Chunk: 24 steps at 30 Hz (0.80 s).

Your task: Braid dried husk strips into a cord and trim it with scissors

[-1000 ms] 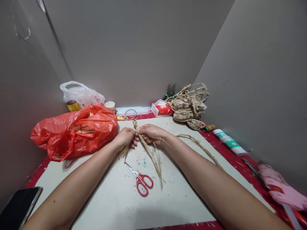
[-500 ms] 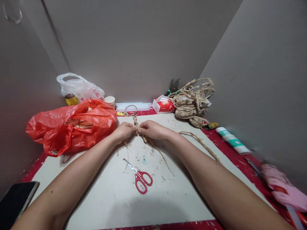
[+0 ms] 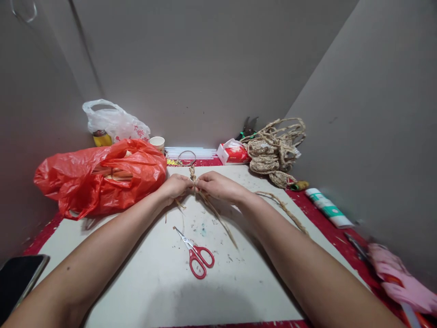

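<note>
Both hands meet at the far middle of the white board point(image 3: 160, 273), closed on a braided straw cord point(image 3: 192, 171). My left hand point(image 3: 177, 187) pinches it from the left, and my right hand point(image 3: 216, 184) pinches it from the right, fingertips almost touching. A short plaited end stands up beyond the fingers. Loose straw strands point(image 3: 221, 222) trail out below toward me, and a few thin ones hang under the left hand. Nearer to me lie red-handled scissors point(image 3: 196, 255), blades slightly apart. Where exactly the fingers press is too small to make out.
A red plastic bag point(image 3: 102, 182) sits left, a phone point(image 3: 22, 282) at the near left. Coils of straw rope point(image 3: 269, 155), a tissue box point(image 3: 234, 152) and pruning shears point(image 3: 249, 127) stand at the back right. Another twisted cord point(image 3: 283, 207) lies beside my right forearm; a white-green roll point(image 3: 327, 207) is farther right.
The strands below my hands have swung and drawn closer together. Both hands keep their pinch at nearly the same spot. The whole view has shifted slightly.
</note>
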Available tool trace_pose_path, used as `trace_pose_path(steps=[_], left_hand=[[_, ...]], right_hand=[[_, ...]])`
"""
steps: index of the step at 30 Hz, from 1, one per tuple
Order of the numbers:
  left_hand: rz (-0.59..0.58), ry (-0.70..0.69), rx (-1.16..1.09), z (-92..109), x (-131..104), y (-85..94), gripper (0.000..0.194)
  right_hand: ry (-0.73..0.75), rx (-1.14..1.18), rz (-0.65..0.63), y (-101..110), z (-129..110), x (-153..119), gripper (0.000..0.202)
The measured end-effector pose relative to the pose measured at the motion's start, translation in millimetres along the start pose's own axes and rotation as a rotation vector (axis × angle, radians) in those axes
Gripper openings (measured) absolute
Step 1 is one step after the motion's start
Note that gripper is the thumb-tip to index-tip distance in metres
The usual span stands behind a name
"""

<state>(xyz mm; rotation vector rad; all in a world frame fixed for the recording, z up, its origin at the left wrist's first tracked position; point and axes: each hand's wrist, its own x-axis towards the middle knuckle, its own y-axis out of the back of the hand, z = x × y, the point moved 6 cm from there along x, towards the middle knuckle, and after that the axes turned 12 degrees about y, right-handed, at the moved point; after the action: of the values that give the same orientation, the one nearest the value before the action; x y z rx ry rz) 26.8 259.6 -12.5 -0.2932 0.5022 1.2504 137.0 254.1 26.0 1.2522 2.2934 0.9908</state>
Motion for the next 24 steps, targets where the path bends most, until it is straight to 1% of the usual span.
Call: trace_pose_path(steps=[4, 7, 10, 12, 13, 15, 16, 17, 18, 20, 21, 22, 23, 24], left_hand=[[-0.064, -0.009, -0.077, 0.9, -3.3, -1.3, 0.025], [-0.081, -0.016, -0.122, -0.3, -3.4, -2.1, 0.030], [-0.091, -0.020, -0.135, -2.7, -1.9, -2.9, 0.027], [-0.103, -0.019, -0.137, -3.8, -1.3, -2.9, 0.024], [-0.113, -0.012, -0.139, -4.2, -1.3, -2.8, 0.024], [-0.133, 0.010, -0.152, -4.3, -1.9, -1.9, 0.023], [-0.144, 0.020, -0.160, -3.8, -2.5, -1.2, 0.023], [-0.157, 0.032, -0.166, -3.3, -3.2, -0.8, 0.022], [-0.171, 0.044, -0.172, -2.7, -3.7, -0.4, 0.020], [-0.195, 0.062, -0.179, -1.6, -4.1, 0.0, 0.018], [-0.209, 0.068, -0.183, -1.3, -3.9, -0.3, 0.018], [-0.223, 0.069, -0.187, -1.2, -3.4, -0.7, 0.018], [-0.232, 0.065, -0.191, -1.2, -2.7, -1.0, 0.018], [-0.238, 0.054, -0.194, -1.4, -1.8, -1.1, 0.020]], right_hand=[[-0.019, -0.067, -0.012, -14.0, -8.7, -1.0, 0.022], [-0.041, -0.126, -0.005, -20.2, -12.9, -2.7, 0.021], [-0.060, -0.174, -0.034, -24.5, -17.6, -6.5, 0.023], [-0.033, -0.208, -0.113, -26.3, -23.4, -10.8, 0.022], [-0.006, -0.194, -0.183, -27.3, -26.7, -13.7, 0.022], [0.044, -0.062, -0.361, -28.2, -32.2, -21.1, 0.022], [0.054, 0.034, -0.415, -25.3, -33.4, -24.1, 0.024], [0.042, 0.122, -0.417, -19.4, -32.2, -25.2, 0.026], [0.016, 0.174, -0.345, -9.9, -28.1, -23.5, 0.029], [-0.066, 0.178, -0.058, 13.3, -13.7, -16.8, 0.032], [-0.111, 0.170, 0.075, 21.0, -6.0, -14.3, 0.032], [-0.148, 0.179, 0.155, 23.1, 0.5, -12.0, 0.031], [-0.174, 0.214, 0.181, 19.6, 5.4, -9.5, 0.029], [-0.187, 0.266, 0.166, 12.3, 8.2, -6.7, 0.028]])
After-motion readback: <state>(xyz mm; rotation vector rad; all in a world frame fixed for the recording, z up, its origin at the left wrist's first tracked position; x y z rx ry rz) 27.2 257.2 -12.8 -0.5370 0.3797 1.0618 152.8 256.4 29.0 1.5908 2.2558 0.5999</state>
